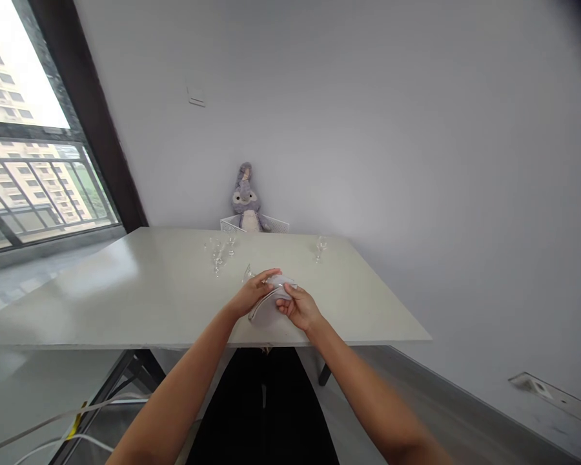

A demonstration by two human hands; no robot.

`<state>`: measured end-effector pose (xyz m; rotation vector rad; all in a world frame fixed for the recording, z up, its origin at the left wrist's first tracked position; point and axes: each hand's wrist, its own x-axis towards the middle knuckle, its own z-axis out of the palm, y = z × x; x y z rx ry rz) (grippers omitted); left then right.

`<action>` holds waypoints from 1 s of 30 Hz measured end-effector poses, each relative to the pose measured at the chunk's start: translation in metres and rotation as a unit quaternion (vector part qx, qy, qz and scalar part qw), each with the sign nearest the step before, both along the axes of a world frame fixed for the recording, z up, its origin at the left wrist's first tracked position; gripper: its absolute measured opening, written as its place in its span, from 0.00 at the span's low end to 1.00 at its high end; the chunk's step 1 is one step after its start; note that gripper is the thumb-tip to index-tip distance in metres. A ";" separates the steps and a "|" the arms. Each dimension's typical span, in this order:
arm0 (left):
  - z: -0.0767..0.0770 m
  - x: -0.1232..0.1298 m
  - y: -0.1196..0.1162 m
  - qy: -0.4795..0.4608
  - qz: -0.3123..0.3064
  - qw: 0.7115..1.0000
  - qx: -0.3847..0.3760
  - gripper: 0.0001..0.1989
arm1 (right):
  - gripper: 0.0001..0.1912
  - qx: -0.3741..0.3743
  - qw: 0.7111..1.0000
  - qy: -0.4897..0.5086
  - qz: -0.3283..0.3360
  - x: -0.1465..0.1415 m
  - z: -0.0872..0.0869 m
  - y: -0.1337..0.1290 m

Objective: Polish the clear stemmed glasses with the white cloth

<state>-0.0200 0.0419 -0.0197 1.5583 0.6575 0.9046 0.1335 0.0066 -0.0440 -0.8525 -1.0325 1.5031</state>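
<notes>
Both my hands meet over the front middle of the table. My left hand [252, 294] is closed round a small clear stemmed glass [248, 274] lying sideways, its foot showing to the left of the fingers. A light grey cloth [266, 303] wraps the glass's other end and droops below the hands. My right hand [301, 307] pinches the cloth against the glass, thumb on top and fingers curled. The bowl is mostly covered by the cloth, so its outline is hard to make out.
Several clear stemmed glasses [219, 252] stand close together at the back left of the pale table [164, 290]. Another stemmed glass [320, 248] stands at the back right. Behind the far edge, a plush rabbit [246, 199] sits in a white basket [279, 225] by the wall.
</notes>
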 end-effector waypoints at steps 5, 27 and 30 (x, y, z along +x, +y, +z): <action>0.001 0.002 0.000 0.009 0.014 1.000 -0.018 0.28 | 0.16 0.124 0.963 -0.235 -0.049 -0.006 -0.005 -0.007; -0.005 -0.029 -0.009 0.483 0.112 0.808 0.318 0.19 | 0.12 0.181 0.873 -0.451 0.053 0.071 0.036 -0.007; -0.005 -0.034 -0.006 0.490 0.142 0.813 0.281 0.18 | 0.13 0.252 0.788 -0.560 -0.049 0.075 0.046 -0.018</action>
